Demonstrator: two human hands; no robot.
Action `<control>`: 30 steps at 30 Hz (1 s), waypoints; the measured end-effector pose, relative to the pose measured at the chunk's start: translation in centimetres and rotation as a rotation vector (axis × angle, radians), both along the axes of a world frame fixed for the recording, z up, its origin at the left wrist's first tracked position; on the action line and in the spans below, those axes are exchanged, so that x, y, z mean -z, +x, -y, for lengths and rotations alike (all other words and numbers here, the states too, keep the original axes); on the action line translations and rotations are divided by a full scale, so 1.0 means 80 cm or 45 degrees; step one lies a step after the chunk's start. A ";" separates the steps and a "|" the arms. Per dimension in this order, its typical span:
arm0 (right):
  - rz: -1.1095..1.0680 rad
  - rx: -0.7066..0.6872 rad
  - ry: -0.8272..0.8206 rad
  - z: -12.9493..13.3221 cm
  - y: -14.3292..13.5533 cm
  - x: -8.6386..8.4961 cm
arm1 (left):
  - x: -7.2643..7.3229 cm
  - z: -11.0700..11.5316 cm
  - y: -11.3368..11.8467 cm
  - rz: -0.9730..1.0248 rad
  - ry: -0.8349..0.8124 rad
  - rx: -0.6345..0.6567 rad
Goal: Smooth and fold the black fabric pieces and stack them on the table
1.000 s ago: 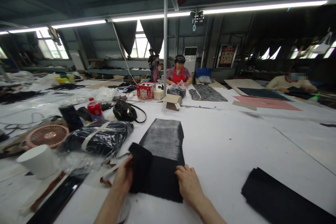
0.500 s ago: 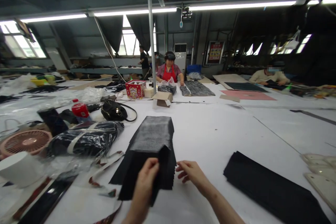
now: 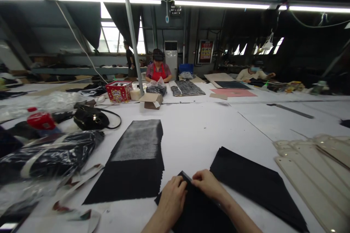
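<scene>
A black fabric piece (image 3: 201,213) lies at the front middle of the table, between and under my hands. Its upper edge is turned over, showing a greyish strip. My left hand (image 3: 171,198) has its fingers bent and closed on that edge from the left. Thumb and fingers of my right hand (image 3: 207,184) pinch the same edge a little to the right. Just left of my hands is a spread stack of black fabric pieces (image 3: 133,176), with a grey sheen over its far half. Another black fabric stack (image 3: 254,185) lies right of my right hand.
At left are a plastic-wrapped bundle (image 3: 54,151), a black handbag (image 3: 91,116) and a red-capped bottle (image 3: 41,119). Beige pattern templates (image 3: 308,174) lie at right. An open cardboard box (image 3: 151,100) stands near the metal pole (image 3: 131,32). Co-workers sit across the table.
My left hand has carried a fabric piece from the left stack rightward to the front middle. My right hand, formerly free, now pinches its edge. The view has turned right.
</scene>
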State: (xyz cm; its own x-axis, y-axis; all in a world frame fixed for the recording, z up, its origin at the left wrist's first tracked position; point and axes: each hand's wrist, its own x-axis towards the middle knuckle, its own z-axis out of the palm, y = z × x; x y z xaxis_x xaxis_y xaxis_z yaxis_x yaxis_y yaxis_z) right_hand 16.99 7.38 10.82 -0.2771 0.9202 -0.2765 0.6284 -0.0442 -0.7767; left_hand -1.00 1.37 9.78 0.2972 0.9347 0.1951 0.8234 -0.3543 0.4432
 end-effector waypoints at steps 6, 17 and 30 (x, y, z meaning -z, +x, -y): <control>0.239 0.138 0.602 0.041 -0.043 0.041 | 0.008 -0.003 -0.006 -0.085 0.073 0.068; 0.543 -0.069 1.431 0.051 -0.043 0.081 | 0.003 -0.016 -0.015 -0.195 0.137 0.058; 0.613 -0.119 1.485 0.051 -0.048 0.074 | 0.017 -0.016 -0.017 -0.097 0.094 -0.011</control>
